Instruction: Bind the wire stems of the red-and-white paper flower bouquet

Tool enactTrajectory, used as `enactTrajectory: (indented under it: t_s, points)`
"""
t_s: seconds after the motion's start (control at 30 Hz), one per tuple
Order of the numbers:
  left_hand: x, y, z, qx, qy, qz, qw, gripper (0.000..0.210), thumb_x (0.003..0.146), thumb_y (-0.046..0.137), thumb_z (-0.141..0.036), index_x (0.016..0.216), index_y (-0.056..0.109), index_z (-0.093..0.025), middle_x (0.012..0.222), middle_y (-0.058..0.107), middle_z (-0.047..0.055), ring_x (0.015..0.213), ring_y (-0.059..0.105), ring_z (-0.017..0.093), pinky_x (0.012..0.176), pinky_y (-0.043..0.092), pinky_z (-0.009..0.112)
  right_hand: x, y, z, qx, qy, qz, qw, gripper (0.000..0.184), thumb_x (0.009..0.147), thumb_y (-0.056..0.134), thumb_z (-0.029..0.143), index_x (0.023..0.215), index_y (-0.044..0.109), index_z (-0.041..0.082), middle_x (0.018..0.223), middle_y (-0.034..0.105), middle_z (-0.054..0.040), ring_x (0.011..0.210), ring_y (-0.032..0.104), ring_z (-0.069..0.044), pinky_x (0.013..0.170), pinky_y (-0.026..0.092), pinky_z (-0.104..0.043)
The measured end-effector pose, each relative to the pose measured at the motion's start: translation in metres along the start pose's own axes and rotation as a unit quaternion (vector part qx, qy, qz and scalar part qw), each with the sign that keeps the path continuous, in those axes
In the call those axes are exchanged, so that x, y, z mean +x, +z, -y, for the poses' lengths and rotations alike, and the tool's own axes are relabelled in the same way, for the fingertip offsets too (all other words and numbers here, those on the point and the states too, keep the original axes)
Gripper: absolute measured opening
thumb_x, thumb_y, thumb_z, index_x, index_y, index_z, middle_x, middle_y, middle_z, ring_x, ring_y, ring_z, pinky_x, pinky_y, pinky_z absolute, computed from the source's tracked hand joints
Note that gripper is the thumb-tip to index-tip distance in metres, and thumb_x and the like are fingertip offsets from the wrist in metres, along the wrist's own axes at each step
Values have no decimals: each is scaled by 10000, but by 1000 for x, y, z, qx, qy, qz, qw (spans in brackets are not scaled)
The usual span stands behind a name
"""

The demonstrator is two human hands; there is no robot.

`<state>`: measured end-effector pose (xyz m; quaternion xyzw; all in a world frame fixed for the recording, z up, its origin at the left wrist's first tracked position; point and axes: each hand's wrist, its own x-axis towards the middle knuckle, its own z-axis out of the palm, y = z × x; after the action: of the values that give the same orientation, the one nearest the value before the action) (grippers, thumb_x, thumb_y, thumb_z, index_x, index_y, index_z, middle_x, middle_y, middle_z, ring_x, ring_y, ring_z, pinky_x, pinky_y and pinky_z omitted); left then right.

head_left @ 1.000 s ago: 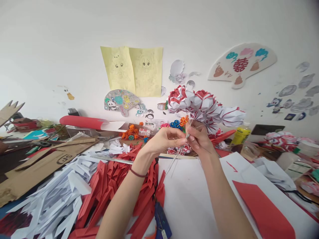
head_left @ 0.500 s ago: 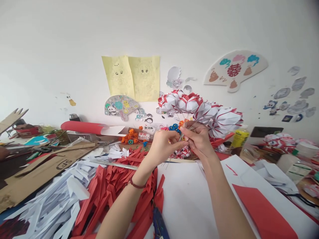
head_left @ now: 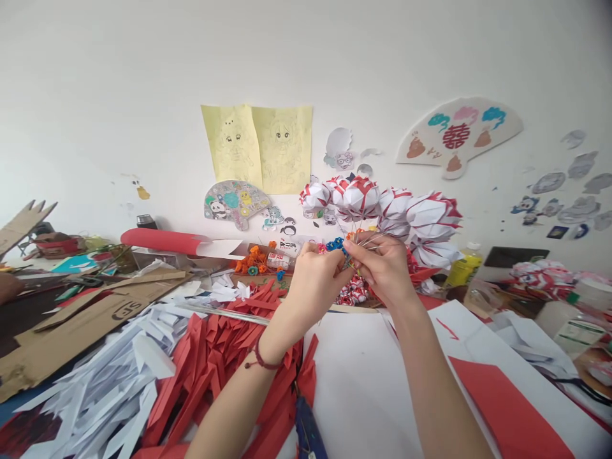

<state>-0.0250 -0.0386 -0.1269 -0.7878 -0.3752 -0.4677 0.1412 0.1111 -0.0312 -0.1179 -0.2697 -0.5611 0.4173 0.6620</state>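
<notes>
I see R hand [head_left: 385, 268] pinching flower stems [head_left: 366, 238]. L hand [head_left: 316, 277] is more knuckles-up vs 1s ago; can't tell its grip.

Stems [head_left: 366, 240], centre: partly hidden by left hand [head_left: 313, 280] and right hand [head_left: 386, 271]. Blue tool [head_left: 307, 426], bottom centre: cut off by edge. Yellow bottle [head_left: 461, 266], right: label illegible.

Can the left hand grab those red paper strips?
Probably yes: the left hand is busy at the wire stems, but the red paper strips lie close by, below it, and much of their pile is uncovered.
</notes>
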Motion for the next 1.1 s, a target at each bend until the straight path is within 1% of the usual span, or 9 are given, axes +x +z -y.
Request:
enactTrajectory:
  t_s: [0.13,0.3,0.37,0.47,0.57,0.7,0.87,1.0,1.1]
  points:
    - [-2,7,-3,67,21,-53,996,289,853,546,-155,587,447,-211,452,458,-37,511,260,136,733,355,320,-1,0,-1,-35,-30,27,999,325,676,812,354,815,608,142,476,513,26,303,379,-63,310,247,-177]
    - [-5,9,-9,56,20,-83,995,292,852,496,-95,599,410,-214,465,431,-53,497,194,129,735,361,310,-4,4,1,-43,-44,22,998,308,709,789,375,790,605,143,470,498,27,302,358,-57,308,229,-181]
    - [-5,9,-10,41,11,-85,995,281,806,505,-64,600,390,-216,472,420,-54,505,213,132,715,355,300,-3,4,1,-44,-47,12,998,306,718,779,391,796,605,152,506,515,23,352,406,-65,332,288,-179]
    - [-4,9,-10,0,-14,-70,997,297,779,539,-90,584,353,-215,474,403,-55,512,235,132,670,333,288,-1,1,-1,-96,-78,-8,992,289,724,769,399,797,619,163,691,605,-17,551,545,-98,441,424,-179]
    - [-2,8,-9,-42,-41,-39,998,338,805,578,-161,569,341,-206,471,428,-55,507,283,123,674,327,287,1,-3,-3,-149,-112,-3,982,279,753,738,419,797,624,168,844,628,-41,688,576,-115,504,455,-174]
    - [0,6,-6,-65,-39,31,997,243,851,573,-202,640,451,-200,509,533,-55,491,380,111,731,343,304,2,-6,-4,-174,-67,18,982,314,799,680,477,859,580,185,725,581,-15,590,527,-98,473,411,-177]
    - [-1,7,-5,-7,-32,30,999,237,838,562,-159,627,462,-201,508,555,-55,466,385,115,728,362,302,1,-5,-3,-295,-102,-8,950,334,835,620,502,832,581,171,758,610,-23,636,568,-114,531,427,-193]
    - [-2,11,-6,77,-4,-4,997,224,816,567,-131,621,485,-203,492,560,-47,442,367,125,722,372,304,0,-1,-2,-291,-98,-9,952,316,836,616,480,853,580,167,798,644,-34,670,611,-134,571,454,-209]
    - [-3,14,-6,125,22,-28,991,201,822,560,-112,642,525,-193,477,562,-36,417,385,127,722,376,304,-2,3,0,-316,-99,-40,943,294,833,618,455,857,596,163,806,667,-43,674,627,-143,580,456,-217]
